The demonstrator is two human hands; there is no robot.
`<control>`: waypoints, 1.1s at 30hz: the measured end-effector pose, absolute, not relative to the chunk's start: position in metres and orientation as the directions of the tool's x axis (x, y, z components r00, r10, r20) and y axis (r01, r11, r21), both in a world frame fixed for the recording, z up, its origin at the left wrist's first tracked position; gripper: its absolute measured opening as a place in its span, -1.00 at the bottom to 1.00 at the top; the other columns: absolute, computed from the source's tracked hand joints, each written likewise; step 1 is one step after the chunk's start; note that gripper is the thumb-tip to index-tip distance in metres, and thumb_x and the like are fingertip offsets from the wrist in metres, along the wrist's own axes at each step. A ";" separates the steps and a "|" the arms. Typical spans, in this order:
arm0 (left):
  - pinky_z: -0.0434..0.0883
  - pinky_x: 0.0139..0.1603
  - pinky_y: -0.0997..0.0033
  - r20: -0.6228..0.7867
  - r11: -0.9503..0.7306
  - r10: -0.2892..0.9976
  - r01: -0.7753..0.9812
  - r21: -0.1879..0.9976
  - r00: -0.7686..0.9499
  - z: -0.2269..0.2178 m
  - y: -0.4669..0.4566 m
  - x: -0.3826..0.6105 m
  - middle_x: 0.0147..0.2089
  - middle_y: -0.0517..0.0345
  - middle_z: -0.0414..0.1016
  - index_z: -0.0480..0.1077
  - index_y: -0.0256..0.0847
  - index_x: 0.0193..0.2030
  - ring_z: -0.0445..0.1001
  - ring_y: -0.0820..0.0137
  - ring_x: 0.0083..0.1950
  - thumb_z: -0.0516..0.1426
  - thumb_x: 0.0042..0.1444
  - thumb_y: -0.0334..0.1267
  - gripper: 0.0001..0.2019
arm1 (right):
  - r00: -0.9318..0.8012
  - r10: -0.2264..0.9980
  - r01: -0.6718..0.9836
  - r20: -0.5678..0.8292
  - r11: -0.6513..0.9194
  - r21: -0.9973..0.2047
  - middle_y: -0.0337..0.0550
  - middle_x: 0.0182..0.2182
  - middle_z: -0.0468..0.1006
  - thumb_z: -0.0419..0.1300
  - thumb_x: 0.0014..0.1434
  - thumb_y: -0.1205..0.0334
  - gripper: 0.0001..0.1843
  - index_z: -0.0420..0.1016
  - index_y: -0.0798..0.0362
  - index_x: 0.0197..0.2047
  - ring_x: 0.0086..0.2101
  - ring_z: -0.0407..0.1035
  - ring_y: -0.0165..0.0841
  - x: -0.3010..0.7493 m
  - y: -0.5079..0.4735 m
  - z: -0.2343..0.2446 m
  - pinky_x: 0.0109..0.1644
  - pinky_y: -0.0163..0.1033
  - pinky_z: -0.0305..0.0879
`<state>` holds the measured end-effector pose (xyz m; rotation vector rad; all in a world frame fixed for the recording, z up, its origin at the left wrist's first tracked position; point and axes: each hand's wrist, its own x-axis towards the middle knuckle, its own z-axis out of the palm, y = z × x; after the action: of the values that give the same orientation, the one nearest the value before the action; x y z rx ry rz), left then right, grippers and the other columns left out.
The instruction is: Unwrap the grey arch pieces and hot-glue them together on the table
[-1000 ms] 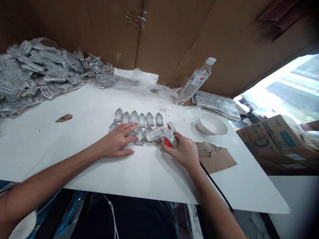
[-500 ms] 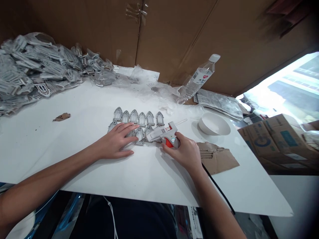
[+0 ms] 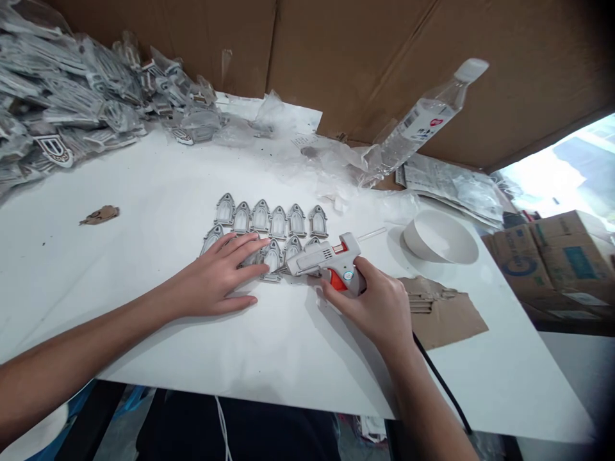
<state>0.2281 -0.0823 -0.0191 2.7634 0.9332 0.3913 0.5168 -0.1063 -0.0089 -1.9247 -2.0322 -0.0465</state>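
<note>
Two rows of small grey arch-shaped pieces point(image 3: 270, 221) lie on a white sheet point(image 3: 158, 211). My left hand point(image 3: 218, 282) rests flat over the front row, fingers stretched out and pressing on several pieces. My right hand point(image 3: 375, 307) is wrapped round the handle of a grey and orange hot glue gun point(image 3: 329, 259). The gun's nozzle points left and sits right by a front-row piece point(image 3: 273, 259) next to my left fingertips. A black cord point(image 3: 439, 384) runs back from the gun along my right forearm.
A heap of bagged grey pieces point(image 3: 62, 89) fills the far left. A plastic water bottle point(image 3: 423, 118) leans on the cardboard wall, a white bowl point(image 3: 439, 237) and a torn cardboard piece point(image 3: 444, 307) sit right of the gun. Cardboard boxes point(image 3: 548, 262) stand beyond the right edge.
The view has tilted down and drawn closer to the sheet. Both hands keep the same grip and the same place by the front row of pieces.
</note>
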 end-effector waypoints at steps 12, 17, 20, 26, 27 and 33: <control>0.02 0.33 -0.13 0.148 -0.770 0.630 0.591 0.240 0.762 -0.015 -0.085 0.230 0.42 -0.14 -0.02 0.32 -0.18 0.18 -0.04 -0.01 0.42 0.09 0.22 -0.08 -0.57 | -0.048 0.945 0.980 0.322 0.107 -0.167 -0.34 -0.70 0.15 0.15 -0.05 -0.18 -0.55 0.11 0.02 -0.49 -0.65 0.05 -0.48 0.517 -0.108 -0.008 -0.50 -0.36 -0.11; 0.02 0.33 -0.13 0.139 -0.773 0.628 0.595 0.218 0.765 -0.015 -0.085 0.230 0.42 -0.15 -0.03 0.32 -0.18 0.17 -0.06 0.01 0.42 0.08 0.23 -0.07 -0.58 | -0.058 0.943 0.980 0.328 0.116 -0.161 -0.34 -0.71 0.15 0.16 -0.05 -0.17 -0.56 0.12 0.01 -0.49 -0.65 0.05 -0.48 0.516 -0.108 -0.009 -0.50 -0.36 -0.10; 0.03 0.33 -0.12 0.144 -0.774 0.628 0.596 0.213 0.765 -0.015 -0.085 0.230 0.42 -0.15 -0.03 0.31 -0.18 0.17 -0.06 0.01 0.42 0.08 0.23 -0.07 -0.59 | -0.060 0.944 0.980 0.326 0.119 -0.162 -0.35 -0.70 0.14 0.16 -0.05 -0.18 -0.55 0.11 0.02 -0.48 -0.65 0.04 -0.48 0.516 -0.108 -0.008 -0.50 -0.36 -0.10; 0.03 0.33 -0.13 0.156 -0.786 0.615 0.585 0.200 0.773 -0.018 -0.084 0.228 0.43 -0.15 -0.04 0.31 -0.17 0.18 -0.07 0.02 0.43 0.07 0.24 -0.06 -0.58 | -0.056 0.943 0.981 0.327 0.113 -0.158 -0.36 -0.70 0.14 0.19 -0.06 -0.15 -0.54 0.08 0.02 -0.49 -0.65 0.02 -0.50 0.517 -0.108 -0.008 -0.51 -0.37 -0.11; 0.03 0.33 -0.13 0.155 -0.785 0.616 0.585 0.202 0.773 -0.018 -0.084 0.228 0.43 -0.15 -0.04 0.31 -0.17 0.18 -0.07 0.02 0.43 0.07 0.24 -0.06 -0.58 | -0.055 0.944 0.981 0.325 0.112 -0.160 -0.36 -0.70 0.14 0.19 -0.06 -0.15 -0.53 0.07 0.02 -0.49 -0.65 0.02 -0.51 0.517 -0.108 -0.008 -0.51 -0.37 -0.11; 0.03 0.33 -0.13 0.141 -0.775 0.627 0.594 0.217 0.766 -0.015 -0.085 0.229 0.42 -0.15 -0.03 0.31 -0.18 0.18 -0.06 0.01 0.42 0.08 0.23 -0.08 -0.58 | -0.045 0.944 0.979 0.328 0.107 -0.175 -0.35 -0.69 0.17 0.19 -0.05 -0.15 -0.53 0.06 0.02 -0.50 -0.64 0.04 -0.50 0.518 -0.108 -0.006 -0.51 -0.36 -0.11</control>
<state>0.2293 -0.0849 -0.0146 2.8003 0.9748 0.3086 0.5175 -0.1079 -0.0064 -1.8802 -2.0347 -0.1352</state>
